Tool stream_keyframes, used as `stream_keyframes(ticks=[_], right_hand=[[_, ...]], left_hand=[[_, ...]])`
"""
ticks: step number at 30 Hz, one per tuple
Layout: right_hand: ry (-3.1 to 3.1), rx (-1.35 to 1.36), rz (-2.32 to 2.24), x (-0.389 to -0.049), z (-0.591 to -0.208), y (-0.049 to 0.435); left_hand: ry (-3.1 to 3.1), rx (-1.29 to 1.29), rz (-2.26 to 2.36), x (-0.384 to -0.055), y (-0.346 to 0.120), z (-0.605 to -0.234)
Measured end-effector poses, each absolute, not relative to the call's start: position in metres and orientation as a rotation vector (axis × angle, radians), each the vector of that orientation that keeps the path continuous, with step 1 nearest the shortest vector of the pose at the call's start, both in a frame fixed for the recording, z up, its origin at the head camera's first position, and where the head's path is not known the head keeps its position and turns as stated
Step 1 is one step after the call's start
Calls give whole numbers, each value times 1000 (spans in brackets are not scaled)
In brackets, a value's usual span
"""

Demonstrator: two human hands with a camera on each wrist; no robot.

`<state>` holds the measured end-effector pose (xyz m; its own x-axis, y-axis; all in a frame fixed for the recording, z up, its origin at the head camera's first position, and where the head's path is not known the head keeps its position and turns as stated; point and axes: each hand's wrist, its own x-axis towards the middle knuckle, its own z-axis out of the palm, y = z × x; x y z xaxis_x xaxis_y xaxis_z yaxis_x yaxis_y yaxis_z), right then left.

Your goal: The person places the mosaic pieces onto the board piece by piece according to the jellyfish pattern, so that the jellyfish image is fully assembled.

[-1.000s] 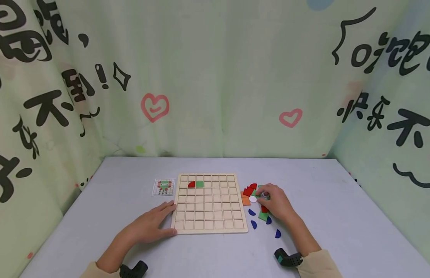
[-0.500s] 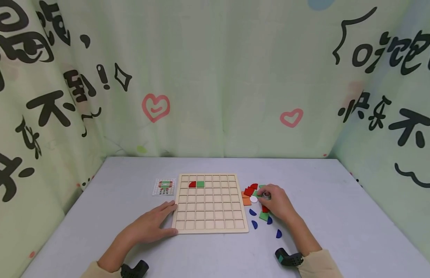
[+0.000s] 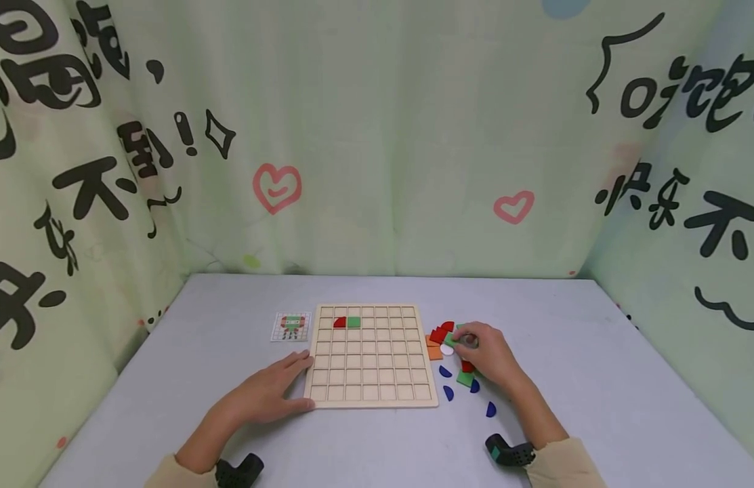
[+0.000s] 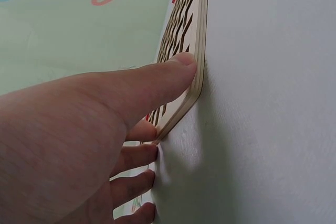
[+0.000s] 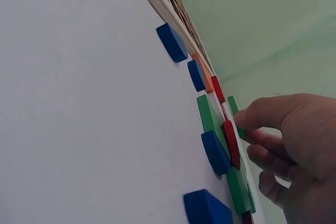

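A green piece (image 5: 234, 107) is pinched by the right hand (image 3: 486, 354), its grip nearly closed, between the board (image 3: 370, 367) and the right edge of the worktop (image 3: 602, 386). The board is touched by the left hand (image 3: 262, 394), grip loose, perhaps to stop sliding.

Counting one surface (image 3: 377, 447), one board (image 3: 373, 379), one card (image 3: 291, 327), one left grip (image 3: 273, 393), one right grip (image 3: 489, 356), two sleeves (image 3: 566, 462) and two wrist devices (image 3: 509, 453). Also counting four blue half-discs (image 3: 491, 409), one white disc (image 3: 446, 350) and at least two orange squares (image 3: 435, 354). Finding one red piece (image 3: 340, 323) and one green piece (image 3: 353, 322) on the board, plus at least three loose reds (image 3: 467, 367) and three loose greens (image 3: 465, 379).
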<state>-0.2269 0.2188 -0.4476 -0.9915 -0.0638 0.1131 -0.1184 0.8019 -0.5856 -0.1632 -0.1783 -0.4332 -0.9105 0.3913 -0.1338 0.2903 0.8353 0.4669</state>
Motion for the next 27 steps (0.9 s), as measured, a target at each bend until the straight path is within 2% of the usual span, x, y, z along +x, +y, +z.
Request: stream_keyframes(ticks=[13, 27], right_hand=[[-2860, 235, 1002, -227, -440, 204], [-2856, 379, 1042, -242, -434, 170]], left_hand=[[2782, 534, 665, -165, -179, -435], [2786, 535, 671, -164, -181, -435]])
